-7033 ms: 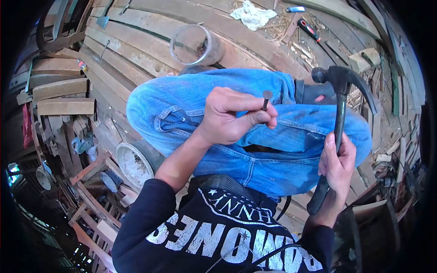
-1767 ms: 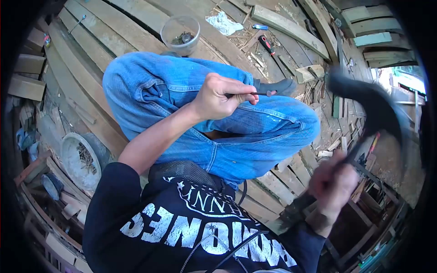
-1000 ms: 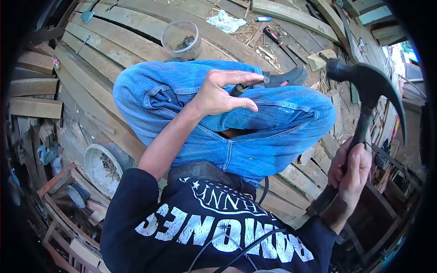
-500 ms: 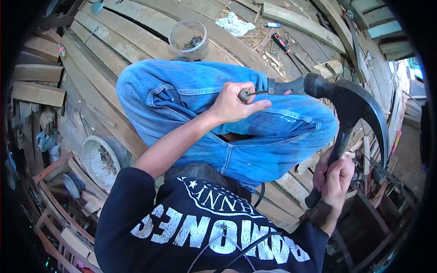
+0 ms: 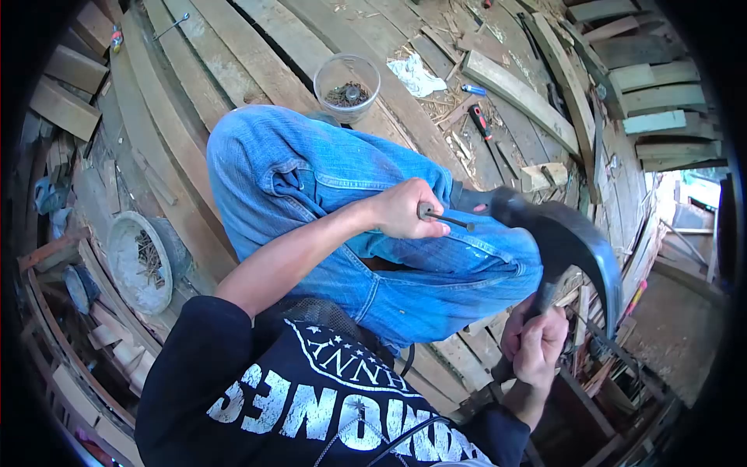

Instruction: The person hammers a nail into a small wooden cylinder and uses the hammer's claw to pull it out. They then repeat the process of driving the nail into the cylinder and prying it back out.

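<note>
My left hand [image 5: 408, 210] is closed over my lap, pinching a nail [image 5: 455, 223] whose flat head points right. A small grey round piece [image 5: 426, 210] shows at the same fingers, close against the nail's shank. My right hand [image 5: 535, 344] is wrapped round the dark handle of a claw hammer [image 5: 572, 233]. The big black hammer head is raised near my right knee, its curved claw pointing down and right. Blue jeans [image 5: 311, 179] on my crossed legs lie under both hands.
A clear plastic tub [image 5: 348, 87] of nails stands on the planks ahead. To the left is a whitish bucket [image 5: 140, 261] with nails inside. A red-black screwdriver [image 5: 480, 123], a blue lighter [image 5: 473, 89], a white cloth [image 5: 416, 75] and a long timber [image 5: 521, 101] lie ahead right.
The hammer and my right hand have shifted left and slightly down in view. My left hand has tilted, and the nail now points down to the right. The view has turned a little.
</note>
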`<state>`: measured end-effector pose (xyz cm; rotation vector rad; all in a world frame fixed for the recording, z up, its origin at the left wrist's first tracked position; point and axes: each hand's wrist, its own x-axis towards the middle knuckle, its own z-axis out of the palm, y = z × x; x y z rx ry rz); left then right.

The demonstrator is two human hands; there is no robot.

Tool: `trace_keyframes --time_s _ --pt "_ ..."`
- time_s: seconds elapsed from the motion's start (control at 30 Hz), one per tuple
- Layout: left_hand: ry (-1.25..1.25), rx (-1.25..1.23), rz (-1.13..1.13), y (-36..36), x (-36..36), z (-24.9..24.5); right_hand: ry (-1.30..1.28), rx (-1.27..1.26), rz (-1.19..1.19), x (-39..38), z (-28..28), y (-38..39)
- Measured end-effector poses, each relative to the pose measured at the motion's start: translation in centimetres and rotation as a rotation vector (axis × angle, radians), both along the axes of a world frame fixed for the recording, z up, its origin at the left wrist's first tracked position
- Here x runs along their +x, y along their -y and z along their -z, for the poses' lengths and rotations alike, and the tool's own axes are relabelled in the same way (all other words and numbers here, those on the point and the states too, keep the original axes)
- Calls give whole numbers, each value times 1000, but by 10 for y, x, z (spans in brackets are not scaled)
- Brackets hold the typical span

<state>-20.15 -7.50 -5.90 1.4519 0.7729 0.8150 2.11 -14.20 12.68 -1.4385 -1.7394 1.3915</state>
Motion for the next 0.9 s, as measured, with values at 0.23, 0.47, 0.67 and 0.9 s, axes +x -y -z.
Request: trace_keyframes --time_s 0.23,0.47,0.67,0.9 --pt "-37 264 -578 22 20 -9 58 -51 -4 0 -3 1" --pt "0 200 -455 15 29 0 -9 58 47 0 2 7" --pt "-51 61 -76 -1 9 -5 56 17 45 4 9 6" --pt "-81 153 -489 16 26 -11 -217 15 257 18 22 10"
